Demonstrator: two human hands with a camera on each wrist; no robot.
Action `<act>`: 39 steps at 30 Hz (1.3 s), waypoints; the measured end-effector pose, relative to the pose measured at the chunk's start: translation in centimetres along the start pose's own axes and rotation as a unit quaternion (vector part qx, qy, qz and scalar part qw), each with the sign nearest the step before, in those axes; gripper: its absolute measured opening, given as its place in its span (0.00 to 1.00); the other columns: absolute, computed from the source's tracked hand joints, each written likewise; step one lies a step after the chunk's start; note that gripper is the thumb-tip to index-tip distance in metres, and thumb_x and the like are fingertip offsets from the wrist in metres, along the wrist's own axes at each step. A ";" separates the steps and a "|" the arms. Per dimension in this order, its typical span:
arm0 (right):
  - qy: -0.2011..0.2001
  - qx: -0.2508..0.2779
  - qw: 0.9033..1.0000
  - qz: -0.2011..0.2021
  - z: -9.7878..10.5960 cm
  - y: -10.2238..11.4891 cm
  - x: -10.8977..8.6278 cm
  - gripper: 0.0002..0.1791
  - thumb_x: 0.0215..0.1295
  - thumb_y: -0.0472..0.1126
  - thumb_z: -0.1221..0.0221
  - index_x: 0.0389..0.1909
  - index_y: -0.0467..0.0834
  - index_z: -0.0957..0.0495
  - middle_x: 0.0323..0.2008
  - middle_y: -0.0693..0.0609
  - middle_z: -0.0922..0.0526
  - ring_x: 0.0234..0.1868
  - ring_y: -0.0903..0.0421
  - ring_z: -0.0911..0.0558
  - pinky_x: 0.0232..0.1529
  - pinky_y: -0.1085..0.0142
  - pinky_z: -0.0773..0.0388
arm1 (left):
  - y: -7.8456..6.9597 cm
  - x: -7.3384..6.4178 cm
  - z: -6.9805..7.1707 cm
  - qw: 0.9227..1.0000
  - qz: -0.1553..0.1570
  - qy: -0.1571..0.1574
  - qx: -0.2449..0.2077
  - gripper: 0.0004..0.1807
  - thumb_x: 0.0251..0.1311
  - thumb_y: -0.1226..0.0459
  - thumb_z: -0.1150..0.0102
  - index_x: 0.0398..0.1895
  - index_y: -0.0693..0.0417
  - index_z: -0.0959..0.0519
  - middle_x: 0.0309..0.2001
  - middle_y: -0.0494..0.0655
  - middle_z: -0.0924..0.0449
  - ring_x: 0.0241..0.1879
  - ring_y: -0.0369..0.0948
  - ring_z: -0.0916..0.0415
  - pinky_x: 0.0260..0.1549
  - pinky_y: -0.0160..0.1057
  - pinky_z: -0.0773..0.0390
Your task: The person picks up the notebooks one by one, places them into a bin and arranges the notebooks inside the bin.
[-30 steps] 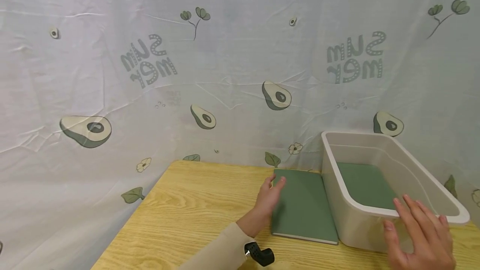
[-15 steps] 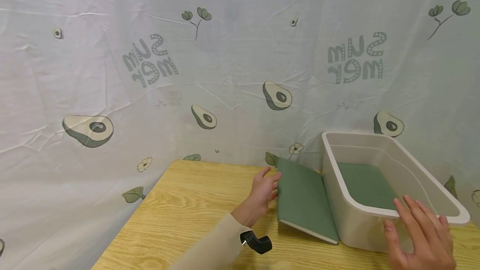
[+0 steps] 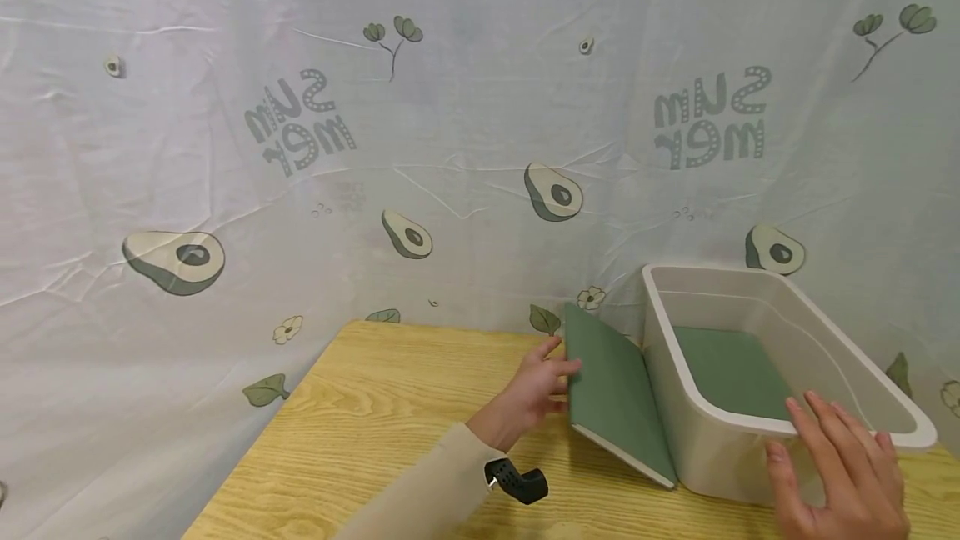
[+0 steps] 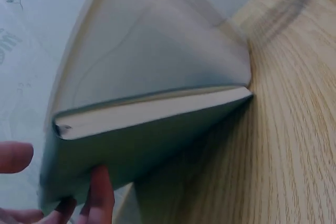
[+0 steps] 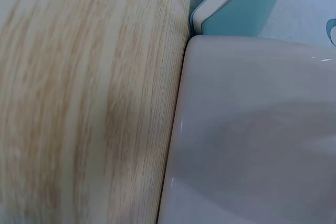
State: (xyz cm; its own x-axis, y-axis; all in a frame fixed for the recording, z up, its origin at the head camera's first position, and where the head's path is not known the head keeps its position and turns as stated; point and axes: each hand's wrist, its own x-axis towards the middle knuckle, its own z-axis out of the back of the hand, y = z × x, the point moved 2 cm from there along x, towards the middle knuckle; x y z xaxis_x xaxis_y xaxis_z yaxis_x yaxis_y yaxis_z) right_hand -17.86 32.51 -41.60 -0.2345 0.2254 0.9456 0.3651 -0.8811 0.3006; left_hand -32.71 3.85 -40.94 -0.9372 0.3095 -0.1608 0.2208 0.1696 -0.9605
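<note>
A green hardcover book [image 3: 618,394] leans up from the wooden table, its right edge low against a pale plastic bin [image 3: 720,452] and its left edge raised. My left hand [image 3: 525,394] holds that raised edge, thumb at the top cover. In the left wrist view, fingers [image 4: 100,195] lie under the book's lower cover, and its white page block [image 4: 157,113] shows. My right hand [image 3: 847,473] is at the bin's near rim, fingers extended over it. The right wrist view shows the bin's outer wall [image 5: 252,129] but not that hand's fingers.
Flat on the floor of the bin lies another green sheet or book [image 3: 731,369]. The wooden table [image 3: 390,407] extends to the left. Behind it hangs a pale curtain [image 3: 457,107] printed with avocados, close to the table's back edge.
The book lay flat one second ago; its left edge has since been lifted, tilting it toward the bin. My left hand moved with that edge. My right hand has stayed in place.
</note>
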 end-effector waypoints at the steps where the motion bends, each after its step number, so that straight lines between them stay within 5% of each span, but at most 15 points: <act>1: -0.001 -0.001 1.000 0.001 0.0 0.0 0.0 0.31 0.72 0.63 0.39 0.59 0.42 0.12 0.62 0.41 0.14 0.74 0.61 0.23 0.81 0.37 0.42 | 0.2 0.1 -0.1 1.000 0.002 0.004 0.004 0.43 0.73 0.64 0.39 0.87 0.51 0.47 0.77 0.59 0.31 0.56 0.54 0.14 0.39 0.44 0.17; 9: -0.033 0.014 0.999 0.019 -0.4 0.2 0.2 0.31 0.72 0.62 0.38 0.56 0.39 0.11 0.60 0.41 0.12 0.71 0.60 0.21 0.80 0.42 0.39 | 1.5 0.9 -0.3 1.000 0.010 0.023 0.019 0.43 0.70 0.67 0.36 0.85 0.44 0.42 0.60 0.61 0.17 0.52 0.55 0.12 0.45 0.53 0.12; 19: -0.017 -0.005 1.000 0.013 -0.3 -0.2 -0.1 0.31 0.72 0.63 0.39 0.58 0.42 0.12 0.61 0.41 0.13 0.72 0.57 0.21 0.81 0.41 0.39 | 2.3 1.1 -0.2 0.998 0.038 0.057 -0.016 0.55 0.63 0.74 0.36 0.87 0.33 0.52 0.66 0.64 0.24 0.58 0.58 0.15 0.54 0.61 0.14; 26: -0.034 0.006 0.999 0.023 -0.5 -0.2 -0.1 0.30 0.72 0.62 0.38 0.56 0.40 0.11 0.59 0.41 0.12 0.71 0.58 0.20 0.80 0.42 0.38 | 2.6 1.3 0.0 0.998 0.029 0.048 -0.035 0.58 0.58 0.78 0.38 0.87 0.31 0.50 0.67 0.64 0.26 0.58 0.57 0.17 0.54 0.62 0.15; 39: -0.035 0.009 0.999 0.029 -0.4 -0.1 0.0 0.30 0.72 0.62 0.38 0.55 0.39 0.11 0.59 0.39 0.12 0.71 0.55 0.19 0.79 0.43 0.37 | -0.3 0.6 0.8 0.995 0.012 0.072 -0.072 0.55 0.61 0.76 0.42 0.88 0.32 0.51 0.75 0.62 0.32 0.62 0.54 0.20 0.58 0.53 0.15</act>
State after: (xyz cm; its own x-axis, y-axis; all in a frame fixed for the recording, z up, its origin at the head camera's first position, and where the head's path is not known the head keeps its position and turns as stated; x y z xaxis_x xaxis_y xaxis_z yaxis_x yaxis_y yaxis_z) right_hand -18.24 32.46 -41.63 -0.1494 0.2040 0.9675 0.3931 -0.8856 0.2475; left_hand -33.56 3.26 -40.98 -0.8855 0.4433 -0.1394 0.2889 0.2902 -0.9123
